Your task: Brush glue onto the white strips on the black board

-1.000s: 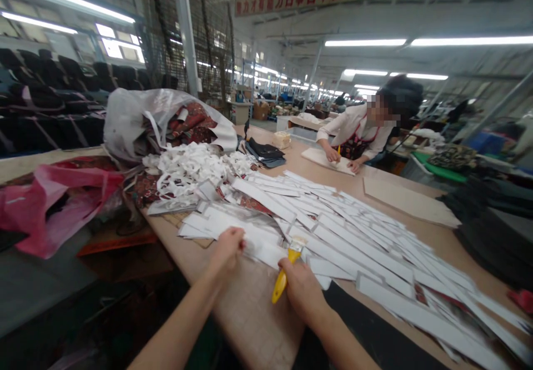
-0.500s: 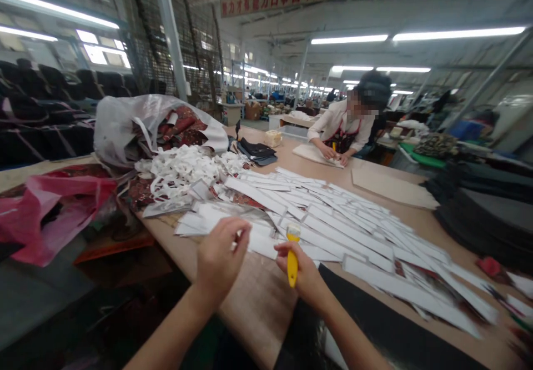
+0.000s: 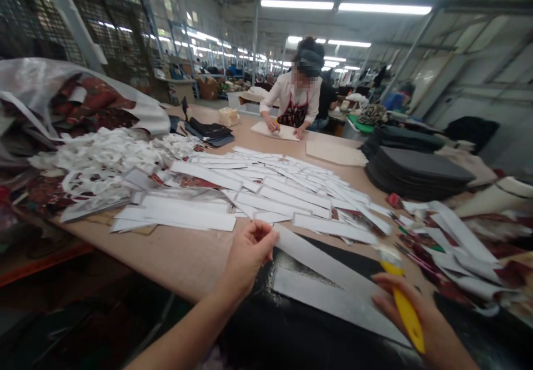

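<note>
My left hand [image 3: 252, 256] pinches the left end of a long greyish-white strip [image 3: 320, 264], raised above a black mat. In my right hand [image 3: 420, 309] is a paintbrush with a yellow handle [image 3: 406, 311] and pale bristles; its fingers also lie at the strip's right part, though whether they grip it I cannot tell. Beneath sits another greyish strip [image 3: 308, 298], flat on the black mat [image 3: 266, 325], which has whitish smears. Just beyond my hands, many white strips with grey edges [image 3: 287, 200] overlap across the table.
White scraps [image 3: 112, 164] and a clear plastic bag [image 3: 29, 81] of dark red pieces lie at left. Dark stacked panels [image 3: 416, 173] stand at right, near loose offcuts [image 3: 462, 264]. Across the table [image 3: 195, 259], a co-worker [image 3: 291, 98] works on a cream panel [image 3: 278, 131].
The view has swung right. My left hand has taken hold of a strip's end. My right hand, still with the paintbrush, has moved right, over the black mat.
</note>
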`<action>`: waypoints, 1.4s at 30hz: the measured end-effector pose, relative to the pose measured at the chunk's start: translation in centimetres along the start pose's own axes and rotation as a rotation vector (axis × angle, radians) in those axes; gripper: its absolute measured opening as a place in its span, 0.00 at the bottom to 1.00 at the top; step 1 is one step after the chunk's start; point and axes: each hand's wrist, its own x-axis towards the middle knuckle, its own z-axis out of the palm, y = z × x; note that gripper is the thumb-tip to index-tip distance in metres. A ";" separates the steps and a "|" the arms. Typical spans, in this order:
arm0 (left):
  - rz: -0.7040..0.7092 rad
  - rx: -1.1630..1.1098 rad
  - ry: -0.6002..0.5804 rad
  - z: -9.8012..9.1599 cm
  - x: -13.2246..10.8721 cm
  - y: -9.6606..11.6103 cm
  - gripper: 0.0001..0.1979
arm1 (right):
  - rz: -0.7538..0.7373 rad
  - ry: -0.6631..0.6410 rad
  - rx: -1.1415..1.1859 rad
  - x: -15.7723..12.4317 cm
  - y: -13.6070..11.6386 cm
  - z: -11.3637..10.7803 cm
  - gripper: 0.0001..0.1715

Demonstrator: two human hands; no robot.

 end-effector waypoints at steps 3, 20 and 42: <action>-0.161 0.222 -0.077 -0.9 -0.2 -3.9 0.12 | 0.166 -0.025 -0.035 -0.8 5.5 -2.5 0.23; -0.112 1.018 -0.266 -2.4 -0.3 -9.4 0.05 | 0.313 -0.142 -0.106 -2.1 11.4 -0.6 0.28; -0.040 1.259 -0.345 -3.3 0.0 -11.0 0.11 | 0.182 0.028 -0.420 -3.7 6.9 0.9 0.16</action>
